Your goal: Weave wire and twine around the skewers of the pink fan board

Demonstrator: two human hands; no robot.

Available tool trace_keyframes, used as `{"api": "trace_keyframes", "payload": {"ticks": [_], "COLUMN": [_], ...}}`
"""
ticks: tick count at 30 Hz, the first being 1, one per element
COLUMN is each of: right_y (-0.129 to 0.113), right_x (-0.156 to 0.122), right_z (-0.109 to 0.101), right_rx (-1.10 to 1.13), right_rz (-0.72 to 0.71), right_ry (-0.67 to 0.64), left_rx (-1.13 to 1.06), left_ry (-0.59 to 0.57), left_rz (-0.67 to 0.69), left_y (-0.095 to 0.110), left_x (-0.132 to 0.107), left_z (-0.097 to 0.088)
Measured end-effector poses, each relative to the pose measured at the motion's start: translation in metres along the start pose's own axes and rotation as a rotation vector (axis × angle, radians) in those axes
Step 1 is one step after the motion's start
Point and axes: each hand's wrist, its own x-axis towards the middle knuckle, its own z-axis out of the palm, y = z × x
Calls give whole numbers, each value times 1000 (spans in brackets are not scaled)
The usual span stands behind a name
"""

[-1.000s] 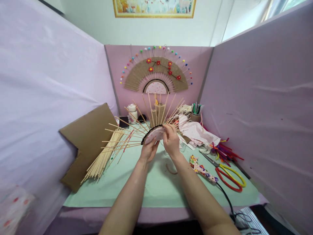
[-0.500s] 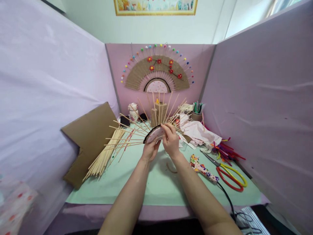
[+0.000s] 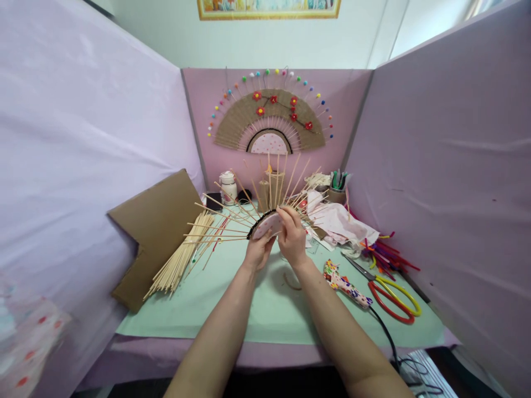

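Observation:
Both hands hold a fan frame [image 3: 265, 224] above the table: a half-round, pink dotted base with a black curved edge and thin wooden sticks [image 3: 226, 211] spreading from it. My left hand [image 3: 259, 253] grips the base from below at its lower edge. With fingers and thumb closed, my right hand [image 3: 292, 235] grips its upper right side and covers part of it. Behind, a finished burlap fan [image 3: 276, 108] with red flowers and coloured pompoms hangs on the pink back panel.
Brown cardboard [image 3: 155, 221] and a bundle of sticks [image 3: 182, 254] lie left. On the right are a flowered glue gun [image 3: 346, 284], scissors [image 3: 394, 298], dotted cloth [image 3: 340, 218] and pipe cleaners [image 3: 390, 257]. A white bottle [image 3: 228, 188] and twine rolls [image 3: 274, 188] stand at the back.
The fan frame has turned slightly in my hands, its sticks shifting a little. Both hands keep their hold. The whole view has shifted slightly.

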Motion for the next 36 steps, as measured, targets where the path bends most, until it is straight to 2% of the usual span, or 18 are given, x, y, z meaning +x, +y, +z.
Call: {"api": "trace_keyframes", "payload": {"ticks": [6, 16, 23, 30, 33, 36], "right_y": [-1, -7, -10, -12, -14, -15], "right_x": [-3, -7, -14, -16, -16, -16], "right_z": [4, 5, 14, 15, 15, 17], "right_rx": [0, 2, 8, 19, 19, 12], "right_rz": [-30, -59, -65, -89, -100, -92], "right_ry": [-57, -35, -167, -125, -175, -239], "left_rx": [2, 26, 10, 20, 30, 21], "left_ry": [55, 37, 58, 84, 54, 75], "left_rz": [-8, -5, 14, 9, 16, 55], "left_y": [-3, -1, -4, -1, 0, -1], "left_x": [-1, -1, -1, -3, -5, -5], "left_z": [-2, -2, -3, -2, 0, 1]}}
